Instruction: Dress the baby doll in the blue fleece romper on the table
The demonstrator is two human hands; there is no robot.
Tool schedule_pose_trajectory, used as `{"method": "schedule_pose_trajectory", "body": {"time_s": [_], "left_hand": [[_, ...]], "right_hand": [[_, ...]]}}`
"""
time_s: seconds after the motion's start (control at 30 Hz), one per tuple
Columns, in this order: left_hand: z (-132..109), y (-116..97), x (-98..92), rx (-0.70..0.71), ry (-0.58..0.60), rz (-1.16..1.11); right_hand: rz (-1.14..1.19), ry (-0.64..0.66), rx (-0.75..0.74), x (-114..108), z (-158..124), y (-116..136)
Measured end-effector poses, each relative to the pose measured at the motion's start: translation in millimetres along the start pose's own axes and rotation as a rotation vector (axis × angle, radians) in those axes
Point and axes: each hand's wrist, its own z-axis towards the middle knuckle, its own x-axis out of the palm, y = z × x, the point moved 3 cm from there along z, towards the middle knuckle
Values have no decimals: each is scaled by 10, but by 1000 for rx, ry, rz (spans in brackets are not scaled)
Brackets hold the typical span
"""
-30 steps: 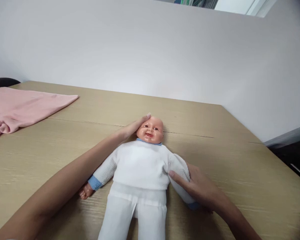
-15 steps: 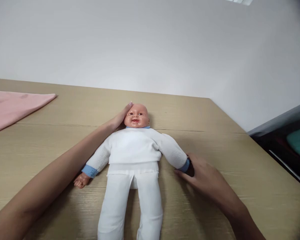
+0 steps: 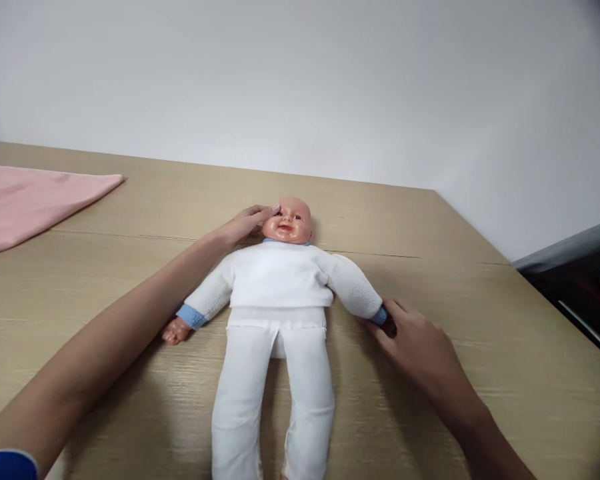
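Observation:
A baby doll (image 3: 280, 277) lies on its back on the wooden table (image 3: 480, 313), head away from me and legs toward me. It wears a white fleece top with blue cuffs and collar, and white trousers. My left hand (image 3: 247, 223) lies against the side of the doll's head, its fingers stretched with the tips by one eye; it does not grasp the head. Lower on the other side, my right hand (image 3: 415, 340) is closed around the doll's hand just below the blue cuff, hiding most of it. The doll's other hand (image 3: 176, 331) rests beside my left forearm.
A pink cloth (image 3: 40, 203) is spread flat at the left of the table. Behind the table rises a pale wall (image 3: 300, 87). Past the right edge stands a dark object (image 3: 575, 287), partly out of view, with a bit of green in it.
The view has shifted slightly, so the doll appears a little higher and further right. My left hand's fingers have moved from along the head's side to over its edge near the eye.

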Motion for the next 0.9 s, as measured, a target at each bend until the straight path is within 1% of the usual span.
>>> {"method": "schedule_pose_trajectory", "body": {"time_s": [0.1, 0.2, 0.27, 0.37, 0.4, 0.47, 0.57, 0.63, 0.7, 0.77, 0.83, 0.9], "left_hand": [[69, 47, -2, 56, -87, -38], [83, 64, 21, 55, -97, -46], [92, 79, 10, 3, -96, -41], [110, 121, -26, -118, -96, -53], [116, 134, -36, -134, -96, -61], [132, 152, -44, -102, -82, -75], [142, 164, -49, 18, -63, -56], [123, 154, -70, 70, -70, -41], [80, 120, -103, 81, -31, -47], [24, 66, -151, 71, 57, -47], [-25, 19, -201, 60, 182, 33], [-46, 1, -240, 83, 286, 174]], "right_hand": [[-15, -36, -18, 54, 6, 10], [-4, -59, -24, 86, 30, 14], [32, -70, -28, 93, 49, 18], [115, -84, -21, 89, 74, 9], [147, -77, -21, 88, 83, -4], [221, -40, -57, 87, 103, -39], [346, 28, -201, 76, 135, -98], [382, 44, -271, 60, 152, -132], [367, 37, -293, 47, 163, -144], [334, 17, -292, 45, 169, -129], [310, 1, -280, 59, 171, -96], [298, -17, -255, 84, 176, -65]]}}
